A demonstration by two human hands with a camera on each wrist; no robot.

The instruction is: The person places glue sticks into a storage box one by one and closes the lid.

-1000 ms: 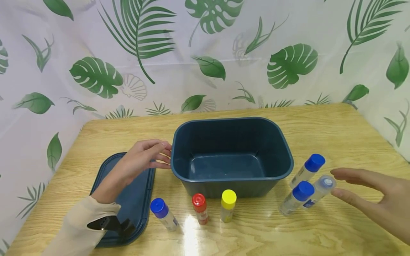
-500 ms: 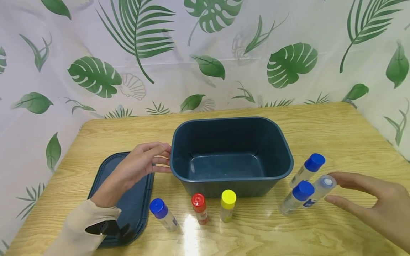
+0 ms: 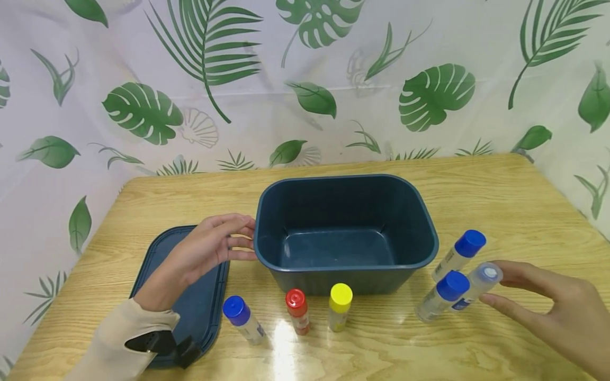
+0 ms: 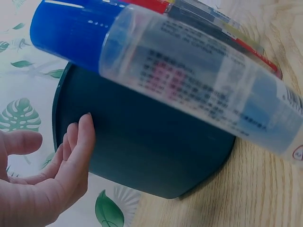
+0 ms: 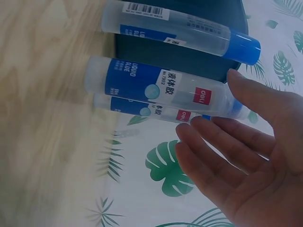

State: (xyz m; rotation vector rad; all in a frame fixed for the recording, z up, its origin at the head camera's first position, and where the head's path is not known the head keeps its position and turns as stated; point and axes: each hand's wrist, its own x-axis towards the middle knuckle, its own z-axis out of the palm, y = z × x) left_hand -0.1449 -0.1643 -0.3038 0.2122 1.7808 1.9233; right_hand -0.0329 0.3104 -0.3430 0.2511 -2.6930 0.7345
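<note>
Pale wood-grain bench point(image 3: 476, 201) is carrying a dark blue bin point(image 3: 346, 233), glare showing at front; leaf-print curtain point(image 3: 305, 79) is hanging behind; left hand point(image 3: 209, 246), fingers relaxed, is touching the bin's wall; right hand point(image 3: 548, 307), fingers straight, is touching the clear-capped glue bottle point(image 3: 478, 283) standing right of the bin.

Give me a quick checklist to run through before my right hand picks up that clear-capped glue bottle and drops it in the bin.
1. Right hand at the clear-capped bottle: ok, fingertips either side of its cap.
2. Grip closed on it: not ok, fingers look straight; contact cannot be told.
3. Bin uncovered and empty: ok, lid lies flat to its left.
4. Bin steadied: ok, left hand rests at its left wall.
5. Neighbours clear: not ok, two blue-capped bottles stand close beside it.
</note>
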